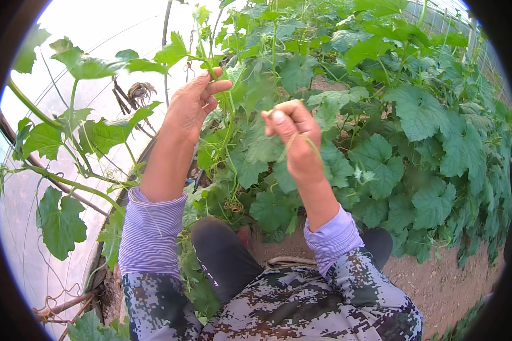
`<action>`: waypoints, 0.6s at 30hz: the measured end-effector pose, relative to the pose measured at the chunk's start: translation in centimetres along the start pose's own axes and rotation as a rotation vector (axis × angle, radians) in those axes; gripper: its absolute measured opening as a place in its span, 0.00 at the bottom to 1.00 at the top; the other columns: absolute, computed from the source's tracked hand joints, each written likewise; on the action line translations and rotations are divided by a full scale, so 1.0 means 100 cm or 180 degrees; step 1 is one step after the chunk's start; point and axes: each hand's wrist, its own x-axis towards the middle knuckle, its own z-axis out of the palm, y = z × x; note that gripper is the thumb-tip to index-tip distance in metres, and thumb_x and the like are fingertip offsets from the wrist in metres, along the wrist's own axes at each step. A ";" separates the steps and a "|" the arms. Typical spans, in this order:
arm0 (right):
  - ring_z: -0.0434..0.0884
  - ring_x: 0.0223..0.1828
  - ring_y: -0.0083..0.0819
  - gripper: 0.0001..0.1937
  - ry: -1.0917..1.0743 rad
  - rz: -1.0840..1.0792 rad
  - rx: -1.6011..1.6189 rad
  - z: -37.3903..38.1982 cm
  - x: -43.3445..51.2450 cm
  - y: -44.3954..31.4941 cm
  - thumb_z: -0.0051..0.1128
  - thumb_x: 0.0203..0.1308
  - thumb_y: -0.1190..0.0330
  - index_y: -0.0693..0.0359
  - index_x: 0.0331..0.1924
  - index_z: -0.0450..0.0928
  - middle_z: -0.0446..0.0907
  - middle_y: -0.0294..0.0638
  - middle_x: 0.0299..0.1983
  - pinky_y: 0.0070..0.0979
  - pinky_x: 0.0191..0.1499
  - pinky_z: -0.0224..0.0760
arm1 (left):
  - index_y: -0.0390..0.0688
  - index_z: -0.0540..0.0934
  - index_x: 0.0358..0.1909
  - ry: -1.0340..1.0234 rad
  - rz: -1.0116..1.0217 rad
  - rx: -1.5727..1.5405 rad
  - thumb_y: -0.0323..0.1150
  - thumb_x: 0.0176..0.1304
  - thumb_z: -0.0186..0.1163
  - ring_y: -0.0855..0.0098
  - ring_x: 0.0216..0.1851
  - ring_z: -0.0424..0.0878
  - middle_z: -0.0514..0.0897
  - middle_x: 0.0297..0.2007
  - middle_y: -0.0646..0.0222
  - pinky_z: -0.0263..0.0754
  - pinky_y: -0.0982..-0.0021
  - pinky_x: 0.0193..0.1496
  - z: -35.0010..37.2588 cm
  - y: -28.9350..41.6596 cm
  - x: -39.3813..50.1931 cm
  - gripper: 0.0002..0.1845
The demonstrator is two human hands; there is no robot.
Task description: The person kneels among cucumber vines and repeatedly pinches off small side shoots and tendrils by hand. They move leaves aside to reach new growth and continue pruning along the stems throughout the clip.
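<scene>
My left hand [196, 100] is raised at the upper left of centre, its fingers around a green vine stem [210, 68] that bears leaves and thin tendrils. To the right of it, my right hand [293, 123] is closed with thumb and forefinger pinched together. A small pale green bit shows at those fingertips; what it is cannot be told. A thin yellow-green strand [313, 147] loops over the thumb side of this hand and hangs by the wrist. Below the left hand, the vine's stem [230, 123] runs down among curled tendrils.
Dense leafy vines [379, 162] fill the middle and right. Plastic greenhouse film [21, 221] with a rusty rod [68, 304] stands at the left, where thick vine stems [74, 184] cross before it. Bare soil [452, 285] shows at the lower right, beside my bent knees.
</scene>
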 end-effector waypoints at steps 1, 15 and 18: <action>0.72 0.30 0.26 0.04 0.0116 -0.0115 -0.0280 0.001 -0.001 0.002 0.51 0.58 0.71 0.62 0.32 0.72 0.73 0.34 0.25 0.29 0.45 0.69 | 0.43 0.79 0.44 -0.0006 -0.0013 0.0150 0.40 0.64 0.52 0.84 0.26 0.66 0.84 0.33 0.69 0.63 0.75 0.41 0.005 0.001 -0.002 0.14; 0.78 0.27 0.49 0.09 -0.0669 -0.0446 -0.3074 -0.006 0.053 0.008 0.51 0.51 0.65 0.63 0.26 0.73 0.77 0.53 0.24 0.39 0.33 0.71 | 0.39 0.82 0.38 0.0230 0.1793 0.2371 0.42 0.64 0.53 0.77 0.33 0.72 0.82 0.26 0.69 0.64 0.72 0.41 0.008 -0.009 -0.033 0.16; 0.79 0.29 0.42 0.11 -0.0429 -0.0272 -0.2317 0.001 0.072 0.004 0.52 0.52 0.62 0.62 0.31 0.76 0.79 0.51 0.26 0.35 0.32 0.71 | 0.37 0.82 0.35 0.0237 0.1356 0.1575 0.39 0.64 0.52 0.76 0.36 0.77 0.84 0.27 0.66 0.63 0.72 0.49 0.014 -0.005 -0.031 0.16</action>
